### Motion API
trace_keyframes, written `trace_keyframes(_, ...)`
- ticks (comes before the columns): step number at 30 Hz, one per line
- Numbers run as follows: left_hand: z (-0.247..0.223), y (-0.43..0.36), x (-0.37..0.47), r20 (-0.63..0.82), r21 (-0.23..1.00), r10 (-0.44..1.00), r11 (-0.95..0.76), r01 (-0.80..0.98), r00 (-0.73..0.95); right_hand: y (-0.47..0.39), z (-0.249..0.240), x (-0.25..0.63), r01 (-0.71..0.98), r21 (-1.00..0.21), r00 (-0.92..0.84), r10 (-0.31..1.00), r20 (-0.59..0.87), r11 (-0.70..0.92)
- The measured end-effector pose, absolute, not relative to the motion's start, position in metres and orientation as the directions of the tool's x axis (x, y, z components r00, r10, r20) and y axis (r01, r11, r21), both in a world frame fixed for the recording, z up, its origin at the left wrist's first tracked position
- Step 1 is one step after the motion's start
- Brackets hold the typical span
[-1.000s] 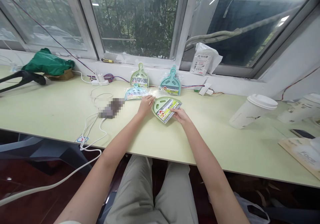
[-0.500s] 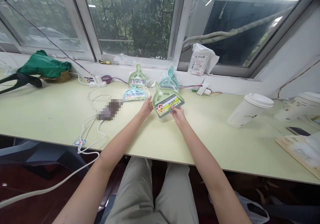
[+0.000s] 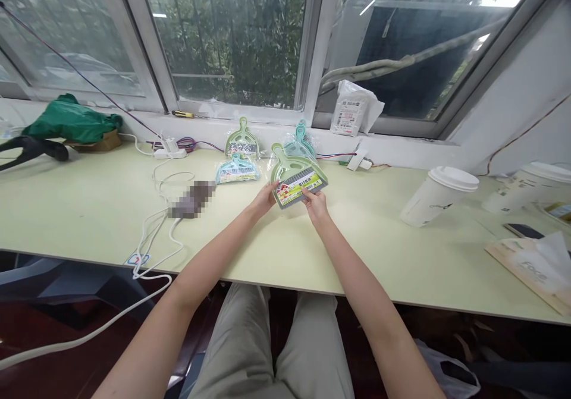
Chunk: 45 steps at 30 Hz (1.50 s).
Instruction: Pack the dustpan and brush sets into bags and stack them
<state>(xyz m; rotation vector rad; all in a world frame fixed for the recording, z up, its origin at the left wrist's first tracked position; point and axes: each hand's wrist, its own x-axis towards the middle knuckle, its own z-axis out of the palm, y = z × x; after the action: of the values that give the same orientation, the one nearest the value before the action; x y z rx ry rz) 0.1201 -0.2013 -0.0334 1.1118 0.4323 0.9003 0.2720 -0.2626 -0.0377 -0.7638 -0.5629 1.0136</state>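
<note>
Holding 1 pale green dustpan (image 3: 285, 166), gray bristles (image 3: 297, 179), yellow-green printed label (image 3: 298, 189)

Cups (image 3: 439, 198) R on tbl (image 3: 357, 262), cables (image 3: 139, 272) L, dustpans (image 3: 288, 166) btwn

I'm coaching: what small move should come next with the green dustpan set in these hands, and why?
I'd probably ease the held dustpan set forward and left, toward the green set at the back: the two match in colour. The left hand grips its left edge, the right hand its lower edge, and its handle points away from the person.
</note>
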Motion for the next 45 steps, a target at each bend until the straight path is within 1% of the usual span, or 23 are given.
trace_keyframes(3, -0.036, -0.208, 0.123, 0.064, 0.907, 0.796, 0.205, -0.368, 0.602, -0.263, -0.036, 0.268, -0.529, -0.776, 0.464, 0.883, 0.075, 0.343)
trace_keyframes(6, -0.035, -0.218, 0.126, 0.044, 0.912, 0.706, 0.260, -0.317, 0.707, -0.264, -0.034, 0.268, -0.518, -0.753, 0.526, 0.845, 0.094, 0.406)
trace_keyframes(8, -0.034, -0.220, 0.128, 0.055, 0.913, 0.670, 0.267, -0.309, 0.740, -0.264, -0.033, 0.268, -0.515, -0.740, 0.539, 0.835, 0.112, 0.432)
trace_keyframes(9, -0.034, -0.221, 0.129, 0.072, 0.911, 0.686, 0.251, -0.328, 0.724, -0.264, -0.033, 0.268, -0.515, -0.739, 0.538, 0.835, 0.116, 0.435)
trace_keyframes(12, -0.034, -0.221, 0.131, 0.122, 0.899, 0.784, 0.173, -0.403, 0.609, -0.263, -0.034, 0.268, -0.517, -0.752, 0.522, 0.847, 0.102, 0.410)
trace_keyframes(14, -0.034, -0.224, 0.132, 0.110, 0.902, 0.797, 0.171, -0.397, 0.593, -0.262, -0.035, 0.268, -0.512, -0.768, 0.523, 0.849, 0.075, 0.384)
trace_keyframes(15, -0.034, -0.226, 0.132, 0.088, 0.909, 0.773, 0.196, -0.368, 0.629, -0.262, -0.034, 0.270, -0.508, -0.774, 0.533, 0.844, 0.063, 0.378)
trace_keyframes(18, -0.033, -0.231, 0.132, 0.029, 0.933, 0.627, 0.262, -0.245, 0.779, -0.263, -0.032, 0.274, -0.498, -0.772, 0.567, 0.822, 0.054, 0.394)
trace_keyframes(19, -0.032, -0.231, 0.132, 0.027, 0.938, 0.594, 0.264, -0.227, 0.804, -0.263, -0.031, 0.276, -0.499, -0.768, 0.570, 0.820, 0.058, 0.401)
trace_keyframes(20, -0.031, -0.230, 0.132, 0.042, 0.938, 0.593, 0.254, -0.236, 0.804, -0.263, -0.030, 0.277, -0.499, -0.765, 0.573, 0.818, 0.061, 0.407)
trace_keyframes(23, -0.028, -0.223, 0.131, 0.141, 0.921, 0.711, 0.160, -0.354, 0.689, -0.263, -0.029, 0.277, -0.505, -0.763, 0.569, 0.821, 0.057, 0.403)
trace_keyframes(25, -0.026, -0.217, 0.129, 0.179, 0.924, 0.777, 0.079, -0.375, 0.604, -0.262, -0.029, 0.275, -0.525, -0.756, 0.544, 0.837, 0.054, 0.390)
trace_keyframes(27, -0.027, -0.214, 0.129, 0.161, 0.944, 0.813, 0.039, -0.329, 0.560, -0.261, -0.030, 0.273, -0.547, -0.752, 0.513, 0.857, 0.047, 0.368)
trace_keyframes(30, -0.030, -0.214, 0.128, 0.107, 0.969, 0.851, 0.027, -0.246, 0.515, -0.261, -0.030, 0.274, -0.565, -0.757, 0.498, 0.867, 0.005, 0.328)
trace_keyframes(34, -0.032, -0.215, 0.128, 0.103, 0.977, 0.857, 0.007, -0.211, 0.505, -0.262, -0.029, 0.283, -0.606, -0.754, 0.468, 0.880, -0.082, 0.252)
trace_keyframes(36, -0.032, -0.216, 0.127, 0.119, 0.977, 0.849, -0.008, -0.211, 0.516, -0.261, -0.030, 0.288, -0.602, -0.759, 0.491, 0.864, -0.107, 0.249)
trace_keyframes(40, -0.032, -0.216, 0.125, 0.138, 0.981, 0.835, -0.040, -0.192, 0.533, -0.258, -0.034, 0.293, -0.570, -0.755, 0.556, 0.829, -0.063, 0.325)
trace_keyframes(45, -0.035, -0.213, 0.124, 0.101, 0.984, 0.848, -0.007, -0.179, 0.521, -0.256, -0.038, 0.292, -0.566, -0.766, 0.521, 0.852, -0.045, 0.306)
